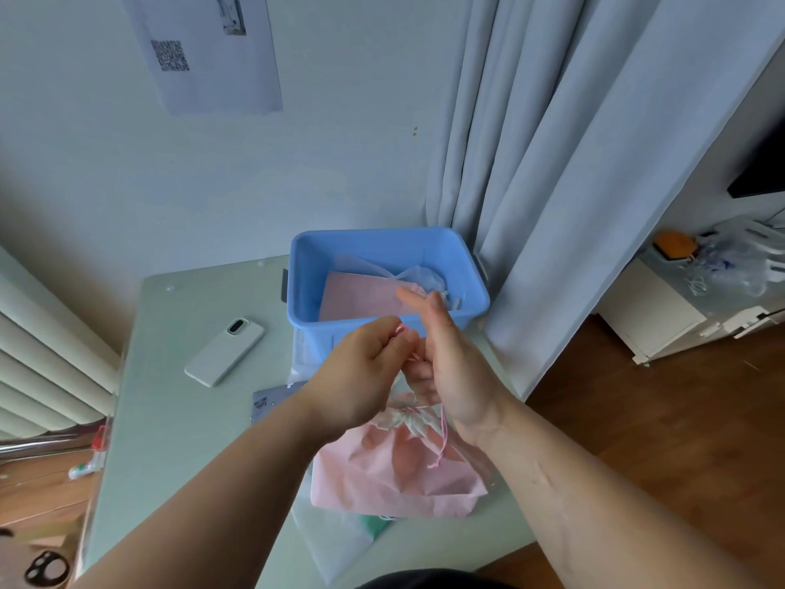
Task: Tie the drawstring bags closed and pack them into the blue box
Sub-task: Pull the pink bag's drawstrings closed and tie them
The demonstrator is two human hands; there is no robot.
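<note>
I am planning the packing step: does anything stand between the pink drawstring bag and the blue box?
Nothing visible does. The pink fabric drawstring bag, its pink cord held by the left hand and right hand, is just before the open blue plastic box.

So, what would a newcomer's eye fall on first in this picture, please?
The left hand and right hand, mid-frame, pinch the pink drawstring of a gathered pink bag over the pale green table. Behind them stands the blue box with pink and translucent items inside.
</note>
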